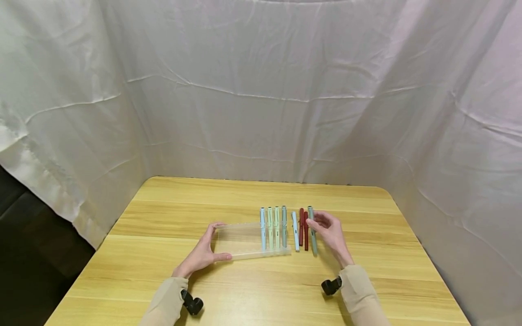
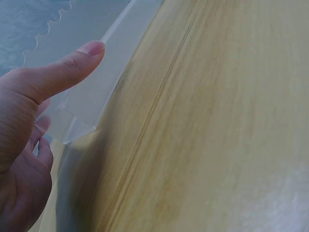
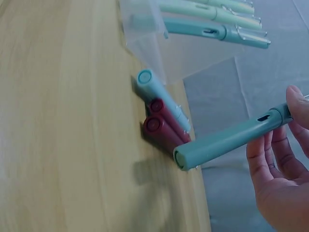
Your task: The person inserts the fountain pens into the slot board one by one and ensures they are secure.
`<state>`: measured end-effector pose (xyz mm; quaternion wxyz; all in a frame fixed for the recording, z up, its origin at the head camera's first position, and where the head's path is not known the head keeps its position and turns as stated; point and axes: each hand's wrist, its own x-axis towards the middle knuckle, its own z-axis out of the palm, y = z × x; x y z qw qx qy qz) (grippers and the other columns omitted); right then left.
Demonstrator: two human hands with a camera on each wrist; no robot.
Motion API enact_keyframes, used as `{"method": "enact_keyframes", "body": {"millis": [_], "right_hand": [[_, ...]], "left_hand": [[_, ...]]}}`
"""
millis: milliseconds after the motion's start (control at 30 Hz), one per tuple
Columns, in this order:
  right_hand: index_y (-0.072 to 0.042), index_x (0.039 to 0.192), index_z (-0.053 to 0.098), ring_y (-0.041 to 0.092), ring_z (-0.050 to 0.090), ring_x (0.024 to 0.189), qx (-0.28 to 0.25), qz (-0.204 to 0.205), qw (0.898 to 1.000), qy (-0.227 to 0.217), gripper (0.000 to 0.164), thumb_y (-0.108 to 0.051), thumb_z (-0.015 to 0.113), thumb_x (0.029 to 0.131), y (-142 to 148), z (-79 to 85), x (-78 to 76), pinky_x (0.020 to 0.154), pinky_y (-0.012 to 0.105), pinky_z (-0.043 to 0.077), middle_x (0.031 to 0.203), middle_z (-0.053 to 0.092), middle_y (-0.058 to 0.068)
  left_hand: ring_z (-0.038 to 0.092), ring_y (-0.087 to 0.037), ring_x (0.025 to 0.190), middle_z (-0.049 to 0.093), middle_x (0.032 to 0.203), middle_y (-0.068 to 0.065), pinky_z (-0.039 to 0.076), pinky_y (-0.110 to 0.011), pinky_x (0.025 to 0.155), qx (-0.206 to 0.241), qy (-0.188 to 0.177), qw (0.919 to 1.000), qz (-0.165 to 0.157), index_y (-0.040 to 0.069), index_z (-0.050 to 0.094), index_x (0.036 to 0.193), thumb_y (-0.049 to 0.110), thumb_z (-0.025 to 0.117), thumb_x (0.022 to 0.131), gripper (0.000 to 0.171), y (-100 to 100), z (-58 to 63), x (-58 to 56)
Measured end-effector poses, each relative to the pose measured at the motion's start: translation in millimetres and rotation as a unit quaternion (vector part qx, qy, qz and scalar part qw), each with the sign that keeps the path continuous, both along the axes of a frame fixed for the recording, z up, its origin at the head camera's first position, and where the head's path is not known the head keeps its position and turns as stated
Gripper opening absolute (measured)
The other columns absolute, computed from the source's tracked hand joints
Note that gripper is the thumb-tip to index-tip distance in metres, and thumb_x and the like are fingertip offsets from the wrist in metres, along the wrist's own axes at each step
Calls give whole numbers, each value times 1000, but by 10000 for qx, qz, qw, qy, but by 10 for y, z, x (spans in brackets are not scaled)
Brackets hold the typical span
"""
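Observation:
My left hand [image 1: 203, 251] grips the left end of a clear plastic pen stand [image 1: 240, 241]; in the left wrist view its thumb [image 2: 72, 67] lies on the front lip and a notched edge shows. Toward the stand's right end lie a light blue pen [image 1: 263, 231], two pale green pens and a teal pen [image 1: 284, 228], side by side. My right hand [image 1: 331, 233] pinches another teal pen [image 3: 227, 145] near its clip, and the pen is held above the table. Just left of it are a light blue pen [image 1: 295, 231] and two dark red pens [image 3: 161, 133].
The wooden table [image 1: 285, 294] has rounded far corners. Pale curtains [image 1: 253, 113] hang behind it and at the sides. Each wrist carries a small black camera [image 1: 331, 286]. A dark surface [image 1: 32, 253] shows beyond the table's left edge.

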<state>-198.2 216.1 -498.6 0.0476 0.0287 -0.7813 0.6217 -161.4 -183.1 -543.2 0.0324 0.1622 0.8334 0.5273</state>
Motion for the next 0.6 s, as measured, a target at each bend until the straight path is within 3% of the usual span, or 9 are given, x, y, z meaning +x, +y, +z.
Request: {"method": "enact_keyframes", "body": {"millis": [467, 600], "right_hand": [[2, 120, 64, 3, 66, 90, -52, 86, 9999, 140, 40, -16, 78, 88, -131, 165, 51, 83, 16, 58, 101, 69, 1], [3, 119, 64, 4, 67, 90, -143, 164, 9995, 225, 38, -14, 78, 88, -181, 209, 61, 84, 16, 58, 107, 71, 11]], "left_hand": [[14, -48, 154, 31, 161, -19, 13, -71, 122, 22, -129, 9999, -22, 17, 34, 147, 22, 91, 72, 94, -6, 24, 11], [13, -48, 154, 30, 161, -18, 12, -71, 122, 38, -149, 9999, -19, 17, 34, 147, 23, 91, 72, 94, -7, 21, 9]]}}
